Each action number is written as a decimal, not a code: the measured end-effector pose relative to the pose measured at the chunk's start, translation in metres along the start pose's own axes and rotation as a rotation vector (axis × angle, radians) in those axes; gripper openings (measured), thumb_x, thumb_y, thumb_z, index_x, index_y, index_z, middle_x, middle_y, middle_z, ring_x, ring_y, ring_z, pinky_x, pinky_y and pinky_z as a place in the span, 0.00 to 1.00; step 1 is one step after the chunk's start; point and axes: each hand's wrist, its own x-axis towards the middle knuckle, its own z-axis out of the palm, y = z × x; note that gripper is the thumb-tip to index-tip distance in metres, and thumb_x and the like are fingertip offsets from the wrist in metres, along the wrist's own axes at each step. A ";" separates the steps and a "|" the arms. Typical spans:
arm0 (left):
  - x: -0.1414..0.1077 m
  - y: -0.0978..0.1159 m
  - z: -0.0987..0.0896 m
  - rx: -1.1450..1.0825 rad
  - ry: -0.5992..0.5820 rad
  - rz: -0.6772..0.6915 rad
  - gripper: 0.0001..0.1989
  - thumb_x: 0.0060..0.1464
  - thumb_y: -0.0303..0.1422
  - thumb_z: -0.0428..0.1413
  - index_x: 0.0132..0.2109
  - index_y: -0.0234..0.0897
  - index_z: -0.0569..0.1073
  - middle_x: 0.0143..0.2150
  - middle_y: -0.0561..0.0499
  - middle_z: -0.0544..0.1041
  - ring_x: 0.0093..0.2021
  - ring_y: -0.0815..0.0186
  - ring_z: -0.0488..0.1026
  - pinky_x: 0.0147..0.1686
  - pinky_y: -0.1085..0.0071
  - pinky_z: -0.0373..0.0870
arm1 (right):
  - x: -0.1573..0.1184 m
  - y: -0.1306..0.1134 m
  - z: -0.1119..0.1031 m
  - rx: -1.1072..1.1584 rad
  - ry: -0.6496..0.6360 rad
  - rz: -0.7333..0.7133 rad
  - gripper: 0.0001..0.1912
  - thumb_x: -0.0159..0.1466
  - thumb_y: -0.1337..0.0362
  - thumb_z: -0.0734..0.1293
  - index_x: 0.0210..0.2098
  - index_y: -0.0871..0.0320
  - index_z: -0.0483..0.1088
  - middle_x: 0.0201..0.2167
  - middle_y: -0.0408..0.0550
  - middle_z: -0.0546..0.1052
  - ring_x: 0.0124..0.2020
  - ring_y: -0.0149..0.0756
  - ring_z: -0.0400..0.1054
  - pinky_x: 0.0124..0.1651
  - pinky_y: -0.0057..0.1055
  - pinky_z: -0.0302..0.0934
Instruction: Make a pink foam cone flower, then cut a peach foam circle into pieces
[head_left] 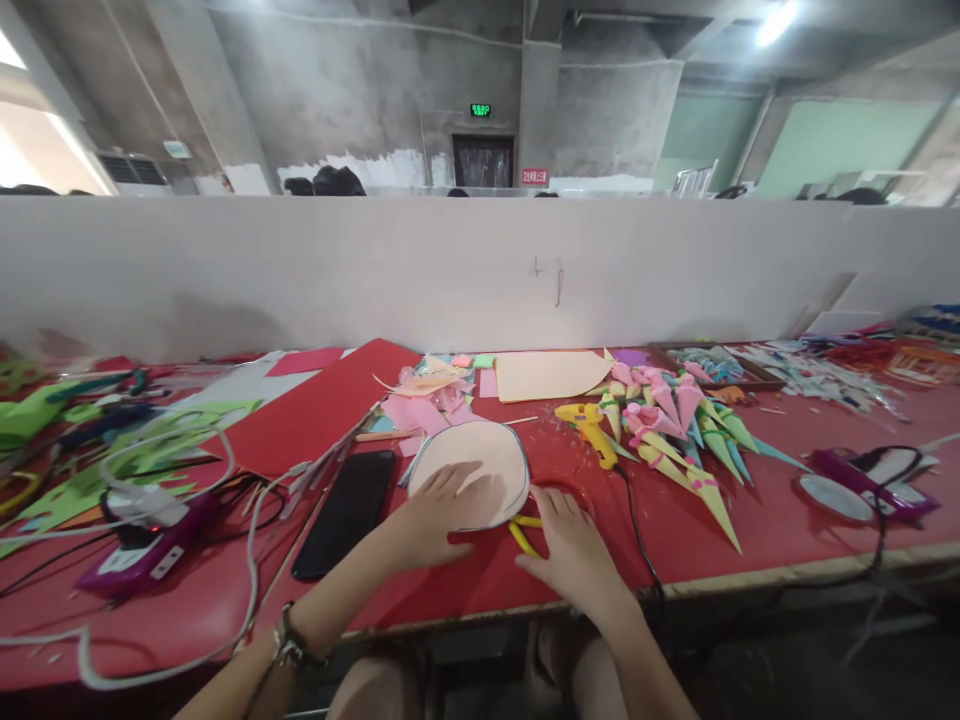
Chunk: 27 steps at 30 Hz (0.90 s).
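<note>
My left hand (431,520) lies with its fingers stretched over a round cream sheet (495,460) that has a dark outline along its edge. Right of the sheet, my right hand (566,535) rests low over the table, fingers extended and thumb apart. Beside that thumb and partly under the sheet is a tool with yellow handles (523,535), likely scissors; its blades are hidden. A yellow hot glue gun (592,428) lies beyond my right hand, its black cord running to the table's front edge. A black phone (345,515) lies left of the sheet.
Pink and yellow paper-like cones (675,420) are heaped at the right. Red sheets (315,420) and green scraps (150,440) cover the left. Purple power strips (150,550) with loose cables lie on both sides. A white partition (450,270) stands behind the red table (720,540).
</note>
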 end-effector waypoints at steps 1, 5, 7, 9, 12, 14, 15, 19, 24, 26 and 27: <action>-0.002 0.002 0.003 0.052 0.000 -0.003 0.32 0.45 0.29 0.52 0.59 0.37 0.57 0.61 0.41 0.59 0.61 0.53 0.52 0.57 0.54 0.52 | 0.000 0.000 0.000 0.000 -0.003 -0.007 0.32 0.50 0.64 0.66 0.54 0.62 0.58 0.48 0.58 0.68 0.50 0.49 0.60 0.47 0.42 0.56; -0.005 0.001 0.003 0.131 0.028 -0.147 0.28 0.46 0.17 0.41 0.55 0.36 0.64 0.56 0.43 0.66 0.56 0.60 0.63 0.53 0.62 0.61 | -0.001 -0.001 -0.001 -0.012 0.038 -0.014 0.31 0.48 0.65 0.65 0.52 0.61 0.60 0.44 0.56 0.70 0.48 0.48 0.61 0.46 0.41 0.56; -0.008 -0.002 -0.005 0.092 0.099 -0.269 0.27 0.48 0.18 0.40 0.54 0.37 0.65 0.55 0.45 0.68 0.52 0.61 0.67 0.49 0.65 0.64 | -0.004 -0.002 -0.001 -0.008 0.063 0.009 0.31 0.47 0.66 0.65 0.51 0.62 0.61 0.43 0.56 0.70 0.47 0.48 0.61 0.45 0.40 0.56; -0.014 -0.005 -0.015 0.024 0.228 -0.370 0.25 0.50 0.22 0.39 0.55 0.37 0.65 0.54 0.46 0.69 0.52 0.60 0.67 0.49 0.66 0.64 | -0.010 -0.001 -0.003 0.018 0.074 0.028 0.31 0.45 0.66 0.65 0.50 0.63 0.62 0.42 0.56 0.70 0.46 0.48 0.61 0.45 0.39 0.56; -0.030 -0.008 -0.031 -0.064 0.452 -0.437 0.23 0.54 0.28 0.37 0.54 0.32 0.64 0.54 0.42 0.69 0.54 0.59 0.65 0.53 0.63 0.61 | -0.023 0.005 -0.008 0.097 0.089 0.051 0.27 0.45 0.68 0.64 0.46 0.61 0.63 0.42 0.54 0.70 0.46 0.47 0.61 0.46 0.39 0.56; -0.045 -0.008 -0.036 -0.072 0.596 -0.467 0.22 0.55 0.32 0.38 0.53 0.33 0.65 0.53 0.43 0.70 0.54 0.59 0.65 0.53 0.62 0.60 | -0.032 0.013 -0.014 0.171 0.111 0.076 0.24 0.45 0.68 0.63 0.43 0.60 0.63 0.41 0.53 0.69 0.45 0.46 0.62 0.46 0.39 0.56; -0.053 -0.007 -0.036 -0.062 0.663 -0.489 0.21 0.55 0.34 0.38 0.52 0.34 0.66 0.52 0.43 0.71 0.53 0.60 0.66 0.53 0.62 0.61 | -0.037 0.018 -0.018 0.211 0.127 0.092 0.22 0.46 0.68 0.63 0.42 0.59 0.63 0.41 0.52 0.69 0.45 0.45 0.62 0.46 0.39 0.56; -0.083 0.005 -0.012 -0.029 0.835 -0.587 0.20 0.57 0.35 0.39 0.52 0.37 0.65 0.49 0.44 0.72 0.51 0.61 0.67 0.51 0.64 0.64 | -0.047 0.037 -0.041 0.407 0.234 0.120 0.19 0.48 0.66 0.63 0.40 0.57 0.61 0.41 0.50 0.68 0.45 0.43 0.62 0.49 0.39 0.54; -0.083 0.033 0.037 0.045 0.567 -0.251 0.24 0.52 0.22 0.41 0.53 0.45 0.66 0.54 0.49 0.70 0.51 0.67 0.68 0.48 0.72 0.66 | -0.028 0.030 -0.071 0.818 0.288 0.080 0.11 0.51 0.62 0.62 0.35 0.57 0.62 0.32 0.44 0.67 0.36 0.36 0.64 0.40 0.32 0.59; -0.072 0.044 0.048 0.077 0.393 -0.064 0.27 0.50 0.19 0.42 0.53 0.49 0.66 0.53 0.52 0.71 0.52 0.66 0.67 0.51 0.70 0.64 | -0.009 0.018 -0.076 0.946 0.201 0.026 0.12 0.52 0.61 0.61 0.36 0.57 0.62 0.31 0.44 0.67 0.32 0.34 0.64 0.36 0.31 0.59; -0.066 0.048 0.050 0.078 0.327 -0.025 0.28 0.49 0.19 0.43 0.53 0.49 0.66 0.53 0.52 0.71 0.53 0.66 0.66 0.52 0.68 0.63 | 0.003 0.011 -0.077 0.982 0.166 0.024 0.12 0.53 0.60 0.61 0.37 0.57 0.62 0.30 0.43 0.68 0.31 0.33 0.64 0.34 0.30 0.59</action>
